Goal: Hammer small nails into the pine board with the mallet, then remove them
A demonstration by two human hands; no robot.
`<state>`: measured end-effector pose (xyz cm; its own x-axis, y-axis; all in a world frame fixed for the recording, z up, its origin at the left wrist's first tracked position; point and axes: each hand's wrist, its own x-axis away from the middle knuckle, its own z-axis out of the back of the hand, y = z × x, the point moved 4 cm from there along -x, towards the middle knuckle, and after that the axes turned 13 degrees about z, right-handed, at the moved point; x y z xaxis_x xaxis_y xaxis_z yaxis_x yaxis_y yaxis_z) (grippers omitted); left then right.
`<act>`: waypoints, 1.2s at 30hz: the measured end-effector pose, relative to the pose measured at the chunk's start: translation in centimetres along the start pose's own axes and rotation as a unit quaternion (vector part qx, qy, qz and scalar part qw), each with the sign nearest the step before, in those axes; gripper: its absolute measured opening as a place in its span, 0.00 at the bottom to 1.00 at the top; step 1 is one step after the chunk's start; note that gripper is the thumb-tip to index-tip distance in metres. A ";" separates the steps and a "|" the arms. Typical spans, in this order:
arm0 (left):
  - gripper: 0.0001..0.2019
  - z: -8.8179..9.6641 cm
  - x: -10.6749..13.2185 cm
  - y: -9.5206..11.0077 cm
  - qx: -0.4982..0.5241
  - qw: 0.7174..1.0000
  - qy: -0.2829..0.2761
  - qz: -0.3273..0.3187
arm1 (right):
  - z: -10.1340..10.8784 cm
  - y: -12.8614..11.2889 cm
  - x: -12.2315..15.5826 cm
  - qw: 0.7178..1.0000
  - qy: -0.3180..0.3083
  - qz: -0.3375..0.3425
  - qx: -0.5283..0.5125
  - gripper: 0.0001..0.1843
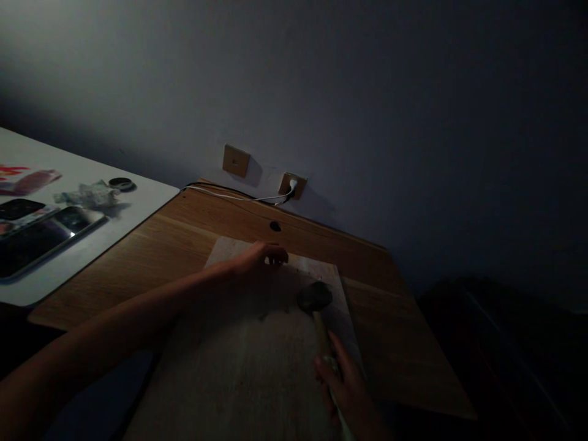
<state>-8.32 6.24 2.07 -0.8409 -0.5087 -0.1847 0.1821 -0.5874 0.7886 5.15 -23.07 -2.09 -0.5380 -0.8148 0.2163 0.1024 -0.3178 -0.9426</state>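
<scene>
Head view: all clock positions are read from the head of the mallet point(315, 297). The mallet is above the far right part of the board point(248, 380), its dark head uppermost in the view and its pale handle running toward 5 o'clock. Contact between the head and the board cannot be confirmed.

Right hand point(342, 380): located at 5 o'clock. Its fingers are wrapped around the handle and grip it firmly.

Left hand point(257, 256): located at 10 o'clock, over the far part of the board. Its fingers are curled; whether they pinch a small item cannot be told in the dim light. The left forearm point(151, 315) extends from the hand toward 8 o'clock, passing over the board's left edge.

Board: lies flat on the wood-grain surface point(399, 343). Small dark marks point(263, 317) show on its face; their nature is unclear.

Surroundings: a dark hole point(274, 226) is at 11 o'clock in the surface, beyond the board. On the wall point(349, 122), between 11 and 12 o'clock, a socket point(301, 187) holds a white plug point(293, 184); a white cable point(239, 198) runs from it along the surface's rear edge. A second plate point(236, 160) is at 11 o'clock. A white table point(151, 199) adjoins at 10 o'clock, carrying crumpled plastic point(94, 195), a round item point(122, 184) and, toward 9 o'clock, a glossy device point(41, 245).
</scene>
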 end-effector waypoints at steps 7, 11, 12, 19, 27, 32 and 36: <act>0.09 -0.1 0.4 -1.4 -0.094 0.995 0.026 0.024 | -0.6 -1.3 0.2 1.000 -0.002 -0.006 0.015 0.46; 0.10 -0.1 0.5 -1.3 -0.115 0.993 0.029 0.024 | -0.4 -1.1 0.2 1.000 0.020 -0.010 0.011 0.46; 0.11 -0.1 0.5 -1.4 -0.118 0.992 0.030 0.025 | -0.4 -1.1 0.2 1.000 0.016 -0.011 0.009 0.47; 0.10 -0.3 0.5 -1.7 -0.148 0.987 0.049 0.042 | -0.8 -2.0 0.0 0.999 -0.016 0.004 0.036 0.49; 0.09 -0.3 0.7 -1.7 -0.152 0.987 0.034 0.046 | -1.8 -4.0 -1.4 0.997 -0.052 0.054 0.029 0.43; 0.09 -0.4 0.7 -1.6 -0.154 0.987 0.033 0.044 | -3.1 -6.3 -2.8 0.993 -0.082 0.079 0.039 0.36; 0.10 -0.5 0.7 -1.5 -0.136 0.988 0.025 0.067 | -4.6 -7.7 -4.0 0.988 -0.104 0.101 0.046 0.29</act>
<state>-8.95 6.44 0.49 -0.7756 -0.6191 -0.1230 0.4255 -0.6566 0.6227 2.69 -15.10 3.16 -0.3154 -0.9453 0.0836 0.2709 -0.1741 -0.9467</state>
